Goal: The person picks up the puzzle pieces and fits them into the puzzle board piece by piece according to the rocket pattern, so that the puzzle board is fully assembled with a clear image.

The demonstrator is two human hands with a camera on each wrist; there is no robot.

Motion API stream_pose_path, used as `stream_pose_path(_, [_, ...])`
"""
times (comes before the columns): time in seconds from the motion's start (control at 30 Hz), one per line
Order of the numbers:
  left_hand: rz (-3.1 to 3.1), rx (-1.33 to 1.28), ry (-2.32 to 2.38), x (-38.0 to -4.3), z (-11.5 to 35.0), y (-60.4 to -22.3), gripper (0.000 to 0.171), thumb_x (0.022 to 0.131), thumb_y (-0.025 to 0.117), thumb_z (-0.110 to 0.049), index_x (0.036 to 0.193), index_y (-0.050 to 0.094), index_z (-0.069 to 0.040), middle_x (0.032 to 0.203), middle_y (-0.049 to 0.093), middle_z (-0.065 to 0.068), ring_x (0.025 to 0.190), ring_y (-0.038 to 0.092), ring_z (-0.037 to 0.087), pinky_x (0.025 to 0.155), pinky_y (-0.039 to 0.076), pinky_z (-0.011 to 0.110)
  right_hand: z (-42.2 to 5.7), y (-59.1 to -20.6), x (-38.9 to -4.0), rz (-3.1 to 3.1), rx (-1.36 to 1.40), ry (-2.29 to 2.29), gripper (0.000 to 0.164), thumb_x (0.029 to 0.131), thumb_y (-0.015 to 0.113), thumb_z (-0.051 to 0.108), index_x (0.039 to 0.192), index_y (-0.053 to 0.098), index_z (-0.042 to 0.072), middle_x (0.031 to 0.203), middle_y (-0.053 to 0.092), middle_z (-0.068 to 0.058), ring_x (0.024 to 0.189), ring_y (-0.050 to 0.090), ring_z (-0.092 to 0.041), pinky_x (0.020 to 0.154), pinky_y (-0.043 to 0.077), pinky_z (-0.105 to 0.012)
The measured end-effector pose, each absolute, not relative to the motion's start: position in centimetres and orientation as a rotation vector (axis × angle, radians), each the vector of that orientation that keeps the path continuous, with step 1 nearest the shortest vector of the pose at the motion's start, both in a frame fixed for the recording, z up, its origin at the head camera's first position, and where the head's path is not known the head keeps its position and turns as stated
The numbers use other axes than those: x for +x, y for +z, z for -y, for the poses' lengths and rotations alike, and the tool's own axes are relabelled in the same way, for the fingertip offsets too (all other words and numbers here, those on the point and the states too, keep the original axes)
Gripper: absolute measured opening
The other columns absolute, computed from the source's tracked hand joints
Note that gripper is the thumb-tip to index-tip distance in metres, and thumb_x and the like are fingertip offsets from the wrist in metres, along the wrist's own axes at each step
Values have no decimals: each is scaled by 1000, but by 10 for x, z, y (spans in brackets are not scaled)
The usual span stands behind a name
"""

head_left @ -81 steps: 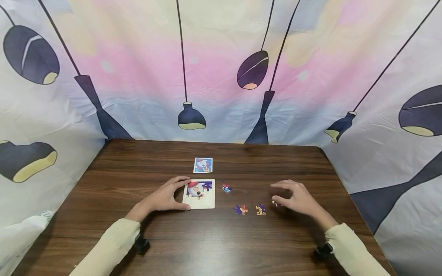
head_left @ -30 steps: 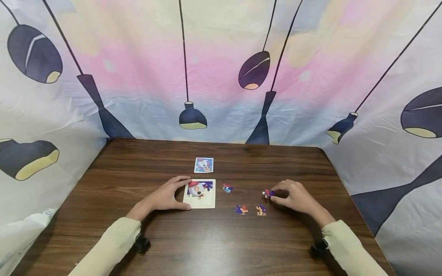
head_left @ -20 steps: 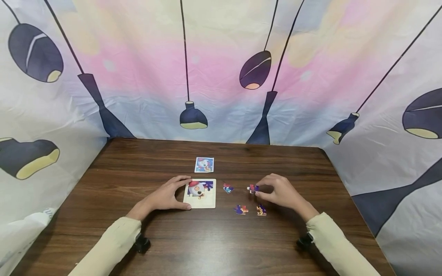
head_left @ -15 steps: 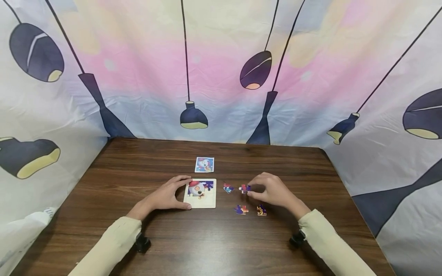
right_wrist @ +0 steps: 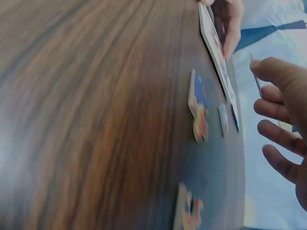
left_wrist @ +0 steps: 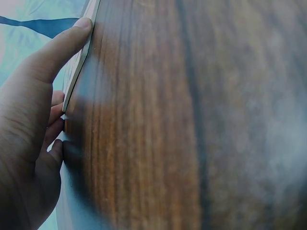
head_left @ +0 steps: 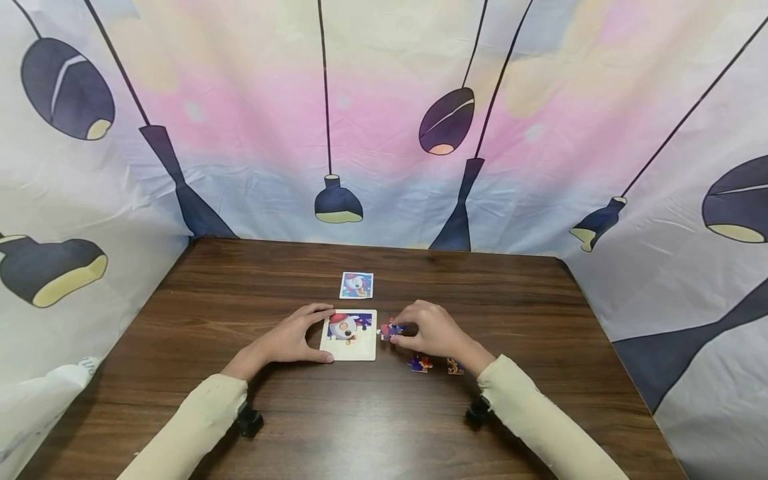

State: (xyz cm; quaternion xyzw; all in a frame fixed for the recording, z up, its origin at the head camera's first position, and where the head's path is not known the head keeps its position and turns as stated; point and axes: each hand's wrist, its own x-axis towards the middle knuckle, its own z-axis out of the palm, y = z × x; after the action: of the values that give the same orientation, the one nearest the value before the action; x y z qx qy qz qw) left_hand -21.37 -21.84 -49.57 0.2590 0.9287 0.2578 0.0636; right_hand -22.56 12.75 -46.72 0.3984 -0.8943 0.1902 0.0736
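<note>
A square puzzle board (head_left: 363,351) with a cream frame lies on the table, part of a cartoon picture filling its upper area. My left hand (head_left: 289,339) holds it along its left side, thumb at the near corner and fingers at the far one. Just right of the board, my right hand (head_left: 437,332) pinches a red, white and purple puzzle piece (head_left: 385,331) between thumb and fingers. The right wrist view shows this piece (right_wrist: 256,79) edge-on, raised off the table. Below the right hand lie a purple-orange piece (head_left: 420,363) and a purple-yellow piece (head_left: 454,367).
Behind the board lies a small picture card (head_left: 357,285) with a similar cartoon. Another loose piece (right_wrist: 223,120) lies beside the board in the right wrist view. A printed cloth (head_left: 258,167) hangs behind the brown wooden table (head_left: 336,420).
My right hand has picked up the red, white and purple puzzle piece at the right and carried it left, close to the board. My left hand stays at the board.
</note>
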Motion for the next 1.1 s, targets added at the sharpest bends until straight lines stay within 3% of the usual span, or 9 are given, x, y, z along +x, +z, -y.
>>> stream_pose_path(0.37, [-2804, 779, 784, -213, 219, -495, 107, 74, 79, -71, 156, 45, -12, 161, 36, 10, 147, 35, 36, 112, 37, 61, -96, -479, -230, 2687, 1163, 545, 27, 91, 77, 43, 105, 82, 20, 101, 75, 6, 91, 65, -11, 77, 55, -32])
stream_pose_path(0.7, [-2797, 775, 784, -213, 218, -495, 106, 74, 78, -72, 156, 44, -13, 161, 36, 10, 147, 35, 36, 111, 37, 61, -80, -483, -231, 2748, 1128, 469, 34, 92, 76, 44, 112, 81, 18, 104, 75, 3, 92, 67, -13, 77, 57, -33])
stream_pose_path(1.1, [-2799, 775, 781, -213, 217, -495, 106, 75, 79, -70, 156, 45, -11, 160, 37, 12, 146, 36, 38, 111, 37, 63, -72, -488, -231, 2781, 1102, 377, 36, 91, 76, 48, 112, 81, 19, 101, 71, 3, 80, 63, -9, 68, 53, -27])
